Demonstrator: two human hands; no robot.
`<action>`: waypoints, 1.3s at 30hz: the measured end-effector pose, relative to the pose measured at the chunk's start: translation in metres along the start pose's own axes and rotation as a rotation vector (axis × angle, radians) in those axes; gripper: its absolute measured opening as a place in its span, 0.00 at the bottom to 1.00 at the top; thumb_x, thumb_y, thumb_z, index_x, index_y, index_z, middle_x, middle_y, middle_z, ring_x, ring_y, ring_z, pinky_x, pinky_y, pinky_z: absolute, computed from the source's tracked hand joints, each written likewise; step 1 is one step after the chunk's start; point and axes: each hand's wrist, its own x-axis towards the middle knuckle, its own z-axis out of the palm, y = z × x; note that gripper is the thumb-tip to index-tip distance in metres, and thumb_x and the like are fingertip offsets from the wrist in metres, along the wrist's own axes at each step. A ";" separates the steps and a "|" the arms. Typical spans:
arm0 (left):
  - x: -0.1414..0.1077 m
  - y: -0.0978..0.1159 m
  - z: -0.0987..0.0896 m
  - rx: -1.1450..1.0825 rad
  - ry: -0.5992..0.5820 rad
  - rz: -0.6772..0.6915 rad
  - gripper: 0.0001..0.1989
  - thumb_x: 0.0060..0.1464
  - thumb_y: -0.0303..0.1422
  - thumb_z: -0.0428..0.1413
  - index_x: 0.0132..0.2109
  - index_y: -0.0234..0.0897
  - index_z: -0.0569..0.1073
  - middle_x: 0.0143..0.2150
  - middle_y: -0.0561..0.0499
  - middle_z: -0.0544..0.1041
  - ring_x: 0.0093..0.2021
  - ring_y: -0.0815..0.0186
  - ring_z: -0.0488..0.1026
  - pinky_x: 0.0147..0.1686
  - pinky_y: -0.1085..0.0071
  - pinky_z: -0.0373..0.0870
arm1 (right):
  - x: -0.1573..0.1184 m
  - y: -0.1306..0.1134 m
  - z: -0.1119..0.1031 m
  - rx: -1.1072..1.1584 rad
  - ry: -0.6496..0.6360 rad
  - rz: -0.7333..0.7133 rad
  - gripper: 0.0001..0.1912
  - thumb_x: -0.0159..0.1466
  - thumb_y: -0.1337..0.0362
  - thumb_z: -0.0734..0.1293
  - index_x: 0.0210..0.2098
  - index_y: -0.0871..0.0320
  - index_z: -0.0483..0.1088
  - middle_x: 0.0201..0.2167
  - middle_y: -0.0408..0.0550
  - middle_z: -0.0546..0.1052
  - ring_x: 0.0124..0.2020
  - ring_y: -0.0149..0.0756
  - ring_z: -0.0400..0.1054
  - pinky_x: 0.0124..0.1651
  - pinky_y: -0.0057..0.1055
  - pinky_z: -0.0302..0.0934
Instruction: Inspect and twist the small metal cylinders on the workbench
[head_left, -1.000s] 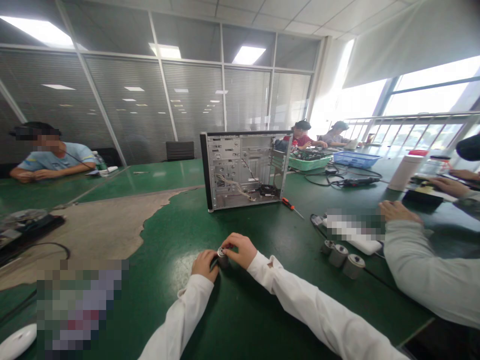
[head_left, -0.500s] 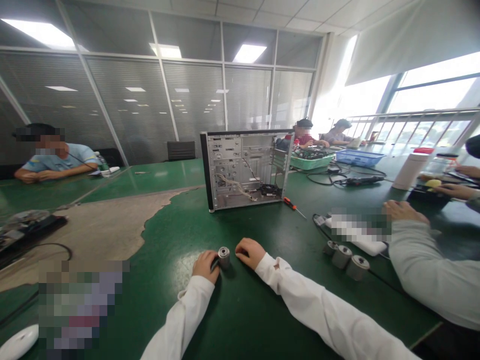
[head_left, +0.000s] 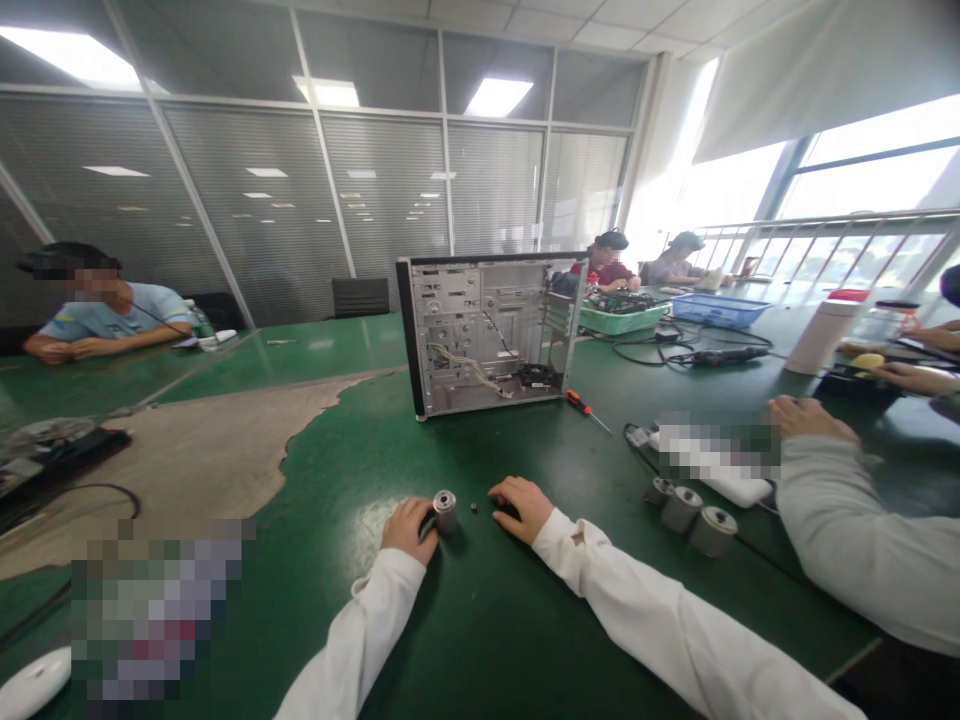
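The small dark piece [head_left: 473, 507] now lay by itself on the green tabletop [head_left: 510, 630], just below the middle of the frame, where half a second earlier the right hand [head_left: 523, 508] had been. That hand had shifted a little to the right — a second earlier its fingers were at the top of the metal cylinder [head_left: 445, 513] — and its thumb and fingers stood apart, loosely curled, with nothing visible between them. The left hand [head_left: 407, 528] had stayed at the cylinder's left side, fingers curved against it; whether they gripped it or merely steadied it, I could not tell. The cylinder stood upright at lower centre, the piece just to its right. My reading was that the right hand had put the piece down, leaving it apart from the cylinder and the right hand free.
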 end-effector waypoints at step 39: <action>0.002 0.002 0.002 0.007 0.072 0.059 0.14 0.40 0.24 0.50 0.36 0.43 0.72 0.40 0.53 0.70 0.42 0.63 0.65 0.40 0.66 0.61 | -0.219 0.070 -0.106 -0.519 0.547 0.640 0.29 0.53 0.48 0.57 0.49 0.59 0.55 0.37 0.51 0.70 0.30 0.38 0.68 0.30 0.31 0.63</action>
